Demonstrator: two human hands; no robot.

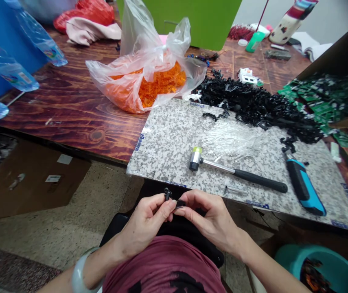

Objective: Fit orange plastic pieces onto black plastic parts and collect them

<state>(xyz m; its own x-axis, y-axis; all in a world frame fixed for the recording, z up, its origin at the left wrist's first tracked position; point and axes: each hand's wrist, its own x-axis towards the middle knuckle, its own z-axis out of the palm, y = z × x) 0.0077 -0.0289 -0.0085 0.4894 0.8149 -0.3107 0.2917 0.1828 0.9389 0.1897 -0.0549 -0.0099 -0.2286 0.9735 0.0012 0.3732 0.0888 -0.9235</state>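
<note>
Just off the near edge of the speckled board, my left hand (149, 217) pinches a small black plastic part (168, 194) between thumb and fingers. Close beside it, my right hand (206, 215) grips a small dark piece (180, 204) with its fingertips. The two pieces sit nearly together; whether they are joined I cannot tell, since fingers cover much of them. Beyond my hands, a small mallet (195, 158) with a black grip lies on the board. A bundle of thin clear strands (235, 138) rests behind it, and a pile of black plastic parts (253, 103) spreads further back.
A blue-and-black cutter (305, 185) lies on the right of the speckled board (167, 142). A clear bag of orange pieces (158, 85) stands behind. Green circuit boards (317, 99) fill a box at right. Below right is a teal bucket (296, 260).
</note>
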